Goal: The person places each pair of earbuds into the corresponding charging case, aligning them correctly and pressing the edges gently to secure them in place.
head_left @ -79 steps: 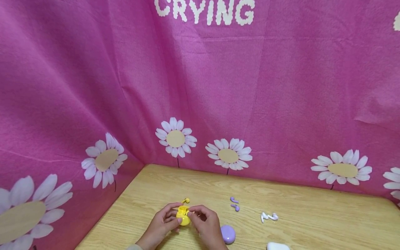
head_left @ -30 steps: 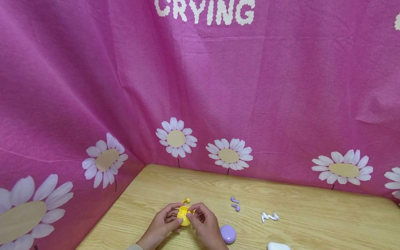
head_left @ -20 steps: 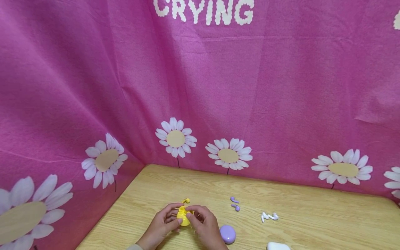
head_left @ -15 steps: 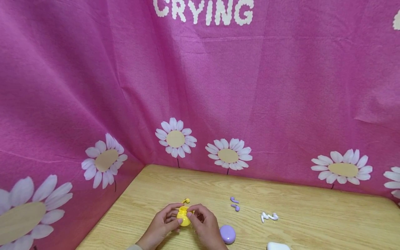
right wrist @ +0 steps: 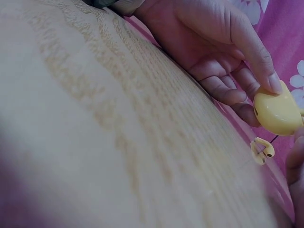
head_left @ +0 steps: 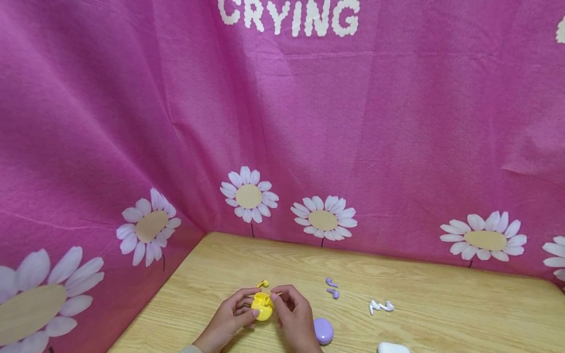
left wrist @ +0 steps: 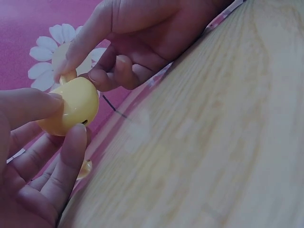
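Observation:
My left hand (head_left: 231,314) grips a yellow earbud case (head_left: 263,313) with its lid up, thumb on the front and fingers behind. At the case's right side my right hand (head_left: 295,316) pinches a small yellow earbud (left wrist: 69,76) between thumb and forefinger, mostly covered by the fingertips. In the left wrist view this earbud is at the case's edge; whether any of it sits inside cannot be told. A second yellow earbud (head_left: 264,283) lies on the table just beyond the case, and shows below the case in the right wrist view.
Right of my hands a round purple case (head_left: 323,331) rests on the wooden table (head_left: 441,314). Two purple earbuds (head_left: 332,293) lie farther back. Two white earbuds (head_left: 386,306) lie to the right, above a white case (head_left: 393,348) cut by the frame. Pink flowered cloth (head_left: 397,147) borders the table.
My right hand has shifted slightly right, away from the case opening, with the yellow earbud's tip now showing above the fingers. The case has tipped slightly; the left hand has hardly moved.

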A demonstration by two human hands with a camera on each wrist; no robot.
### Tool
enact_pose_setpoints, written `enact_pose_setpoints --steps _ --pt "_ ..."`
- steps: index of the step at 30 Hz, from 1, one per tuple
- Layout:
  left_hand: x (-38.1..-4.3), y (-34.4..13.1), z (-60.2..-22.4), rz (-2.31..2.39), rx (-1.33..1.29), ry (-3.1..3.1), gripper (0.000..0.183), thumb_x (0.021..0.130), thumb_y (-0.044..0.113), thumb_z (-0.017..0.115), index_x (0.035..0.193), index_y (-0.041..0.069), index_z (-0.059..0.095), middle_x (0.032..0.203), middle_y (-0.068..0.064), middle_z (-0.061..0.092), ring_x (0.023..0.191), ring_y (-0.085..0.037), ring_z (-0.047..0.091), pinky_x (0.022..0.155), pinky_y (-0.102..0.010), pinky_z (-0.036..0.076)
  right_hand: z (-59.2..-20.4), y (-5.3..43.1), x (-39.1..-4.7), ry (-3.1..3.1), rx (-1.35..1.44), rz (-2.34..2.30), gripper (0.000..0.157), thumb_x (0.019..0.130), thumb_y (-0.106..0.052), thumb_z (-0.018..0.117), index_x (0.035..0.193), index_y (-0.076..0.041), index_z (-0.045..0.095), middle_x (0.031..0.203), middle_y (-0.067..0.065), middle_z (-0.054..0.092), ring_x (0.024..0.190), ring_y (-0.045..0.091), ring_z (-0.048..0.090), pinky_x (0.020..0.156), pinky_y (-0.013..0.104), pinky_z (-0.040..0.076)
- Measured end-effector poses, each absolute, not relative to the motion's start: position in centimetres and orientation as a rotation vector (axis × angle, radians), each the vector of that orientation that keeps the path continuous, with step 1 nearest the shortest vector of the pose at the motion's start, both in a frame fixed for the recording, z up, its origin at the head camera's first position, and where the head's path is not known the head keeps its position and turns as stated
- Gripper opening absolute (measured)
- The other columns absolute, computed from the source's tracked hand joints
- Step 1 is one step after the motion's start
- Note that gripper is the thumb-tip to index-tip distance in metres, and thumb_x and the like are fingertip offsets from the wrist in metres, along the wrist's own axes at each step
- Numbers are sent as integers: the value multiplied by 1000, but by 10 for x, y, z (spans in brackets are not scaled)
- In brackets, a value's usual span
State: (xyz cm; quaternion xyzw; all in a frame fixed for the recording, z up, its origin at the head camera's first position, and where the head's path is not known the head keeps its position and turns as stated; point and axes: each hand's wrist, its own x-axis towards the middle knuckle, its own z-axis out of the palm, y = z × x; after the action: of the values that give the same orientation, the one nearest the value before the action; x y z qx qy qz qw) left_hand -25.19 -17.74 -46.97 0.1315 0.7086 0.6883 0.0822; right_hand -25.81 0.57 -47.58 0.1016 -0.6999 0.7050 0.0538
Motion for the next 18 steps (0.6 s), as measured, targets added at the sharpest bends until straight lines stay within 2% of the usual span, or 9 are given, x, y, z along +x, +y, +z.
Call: enact_pose_setpoints --steps 13,18 --pt "-252 -178 -473 2049 443 2120 56 92 10 64 140 -5 40 110 -11 63 90 -14 61 71 -28 57 -469 5 -255 -2036 345 2270 18 88 -10 69 101 1 65 87 9 62 61 8 52 51 18 47" --pt "-253 -178 -473 2049 419 2122 56 92 10 65 140 -5 41 109 -11 63 90 -15 61 72 -29 58 -471 4 -257 -2018 313 2297 27 85 -8 71 107 4 62 89 9 62 68 8 57 53 18 49"
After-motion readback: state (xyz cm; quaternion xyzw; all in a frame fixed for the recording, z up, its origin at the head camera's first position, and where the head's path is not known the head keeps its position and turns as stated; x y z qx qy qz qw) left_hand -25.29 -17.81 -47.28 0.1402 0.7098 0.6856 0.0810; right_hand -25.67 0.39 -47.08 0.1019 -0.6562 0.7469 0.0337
